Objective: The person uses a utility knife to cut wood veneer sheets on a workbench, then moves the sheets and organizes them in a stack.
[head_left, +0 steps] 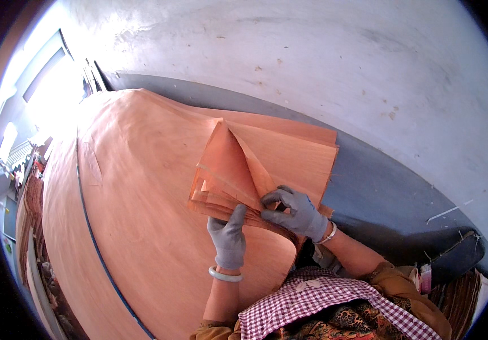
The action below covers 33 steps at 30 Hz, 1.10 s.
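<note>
Brown stacked edges (34,198) lie far left of the grip, beyond a dark blue strip (88,222) that curves along the broad sheet (142,187). Orange and wood-grained, this sheet spreads to the left of both hands and beneath them; a lens-shaped patch (90,162) marks it, well apart from the grip. Just beyond the grip, the folded sheets (227,161) narrow to a peak, their layered near edges turned toward the wearer. Left hand (228,238), in a grey glove: thumb over those near edges, other fingers mostly hidden below, the layers pinched between. Right hand (298,212), likewise gloved: thumb and forefinger bent, tips touching the right side of the folded sheets, a dark gap within their curve; whether they pinch a layer cannot be told. Near side of the grip: a checked cloth (312,297). Right of the grip: a blue-grey wall band (368,181).

Sound technique, as judged from this posture: the left thumb acts as the clamp and should press evenly close to the edges, leaving the right fingertips free to handle one layer at a time. Sheets so thin would probably crack if creased sharply at the peak; a loose, rounded bend is safer. Gloves may dull the feel for single layers, so slow fingertip work is advisable.
</note>
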Available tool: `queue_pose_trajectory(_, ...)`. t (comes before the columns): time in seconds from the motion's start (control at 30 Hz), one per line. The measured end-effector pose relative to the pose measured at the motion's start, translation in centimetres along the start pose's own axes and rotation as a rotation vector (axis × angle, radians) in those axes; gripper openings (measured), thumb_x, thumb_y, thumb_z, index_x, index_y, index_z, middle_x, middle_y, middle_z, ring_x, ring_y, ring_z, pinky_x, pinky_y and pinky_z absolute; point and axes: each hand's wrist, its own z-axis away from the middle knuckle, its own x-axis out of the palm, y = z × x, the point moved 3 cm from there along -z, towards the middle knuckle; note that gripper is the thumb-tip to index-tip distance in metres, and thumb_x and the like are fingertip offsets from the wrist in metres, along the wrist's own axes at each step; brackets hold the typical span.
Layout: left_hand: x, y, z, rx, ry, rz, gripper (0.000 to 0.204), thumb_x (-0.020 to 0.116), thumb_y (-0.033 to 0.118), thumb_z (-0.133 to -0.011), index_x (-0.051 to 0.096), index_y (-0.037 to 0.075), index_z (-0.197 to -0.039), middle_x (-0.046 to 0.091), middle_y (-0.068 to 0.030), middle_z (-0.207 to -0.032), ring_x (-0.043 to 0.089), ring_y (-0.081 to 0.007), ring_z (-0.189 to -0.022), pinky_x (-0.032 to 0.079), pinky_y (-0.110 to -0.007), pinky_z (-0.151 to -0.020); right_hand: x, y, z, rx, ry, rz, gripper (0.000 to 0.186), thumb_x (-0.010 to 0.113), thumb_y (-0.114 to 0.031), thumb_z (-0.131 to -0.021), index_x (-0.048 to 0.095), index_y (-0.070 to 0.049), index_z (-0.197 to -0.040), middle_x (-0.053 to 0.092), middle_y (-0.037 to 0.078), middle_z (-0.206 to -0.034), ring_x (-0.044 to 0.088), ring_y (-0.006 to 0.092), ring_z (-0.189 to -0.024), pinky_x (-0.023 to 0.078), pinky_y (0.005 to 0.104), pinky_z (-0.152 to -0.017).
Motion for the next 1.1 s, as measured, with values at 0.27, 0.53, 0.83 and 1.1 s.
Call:
queue_pose_trajectory(0.27, 0.0, 0.2, 0.0, -0.014, 0.017, 0.007, 0.033, 0.059, 0.001, -0.089, 0.050, -0.001, -0.121, 0.057, -0.0062, -0.120, 0.055, -0.0151, -0.107, 0.045, -0.030, -0.091, -0.1, -0.6, 0.0, -0.043, 0.013, 0.110, 0.017, 0.057, -0.009, -0.087, 0.060, -0.003, -0.103, 0.061, 0.015, -0.091, 0.062, 0.0272, -0.079, 0.048, 0.0329, -0.068)
queue_pose_trajectory(0.53, 0.4, 0.4, 0.1, -0.025, 0.044, 0.002, 0.030, 0.061, 0.002, -0.088, 0.053, 0.000, -0.117, 0.058, -0.0045, -0.114, 0.056, -0.0125, -0.101, 0.046, -0.028, -0.085, 0.4, -1.2, 0.3, -0.185, 0.153, 0.200, 0.043, 0.050, -0.007, -0.087, 0.046, -0.007, -0.130, 0.057, 0.020, -0.090, 0.057, 0.0382, -0.077, 0.048, 0.0427, -0.070)
queue_pose_trajectory(0.83, 0.2, 0.1, 0.1, -0.004, 0.012, -0.005, 0.028, 0.060, 0.005, -0.090, 0.053, 0.000, -0.117, 0.060, -0.0047, -0.115, 0.057, -0.0134, -0.102, 0.046, -0.029, -0.086, 0.2, -1.2, 0.4, -0.097, -0.023, 0.209, 0.034, 0.057, -0.003, -0.082, 0.057, -0.006, -0.116, 0.058, 0.017, -0.099, 0.060, 0.0314, -0.085, 0.050, 0.0375, -0.070)
queue_pose_trajectory(1.1, 0.6, -0.1, 0.1, -0.020, -0.003, -0.042, 0.027, 0.060, 0.004, -0.089, 0.053, 0.000, -0.115, 0.060, -0.0047, -0.110, 0.058, -0.0135, -0.098, 0.047, -0.029, -0.083, -0.1, -1.0, 0.1, -0.026, -0.004, 0.233, 0.027, 0.071, -0.015, -0.077, 0.061, -0.008, -0.100, 0.060, 0.009, -0.100, 0.061, 0.0245, -0.083, 0.051, 0.0330, -0.068)
